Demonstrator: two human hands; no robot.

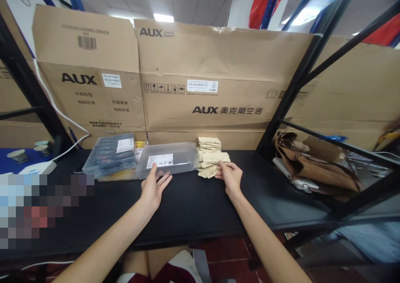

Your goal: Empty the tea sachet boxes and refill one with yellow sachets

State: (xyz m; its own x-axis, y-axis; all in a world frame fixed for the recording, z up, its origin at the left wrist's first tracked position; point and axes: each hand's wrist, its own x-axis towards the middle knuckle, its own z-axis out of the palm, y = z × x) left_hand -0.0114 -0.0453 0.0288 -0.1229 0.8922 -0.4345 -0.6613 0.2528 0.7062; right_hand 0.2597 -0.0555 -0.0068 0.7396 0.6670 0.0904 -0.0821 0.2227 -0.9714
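Left hand (153,190) is resting with fingers spread against the front of the clear plastic box (167,159) on the black table (193,208); right hand (230,175) is pinching tan paper packets (210,156) beside the box.

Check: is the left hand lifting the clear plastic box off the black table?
No, the clear plastic box rests on the black table; the left hand only touches its front edge.

A pixelated patch (37,208) masks the table's left edge. Print on the clear box's label (159,160) is too small to read. The right hand's fingers (222,168) cover part of the tan packets (210,156). Both forearms are cut off at the bottom edge.
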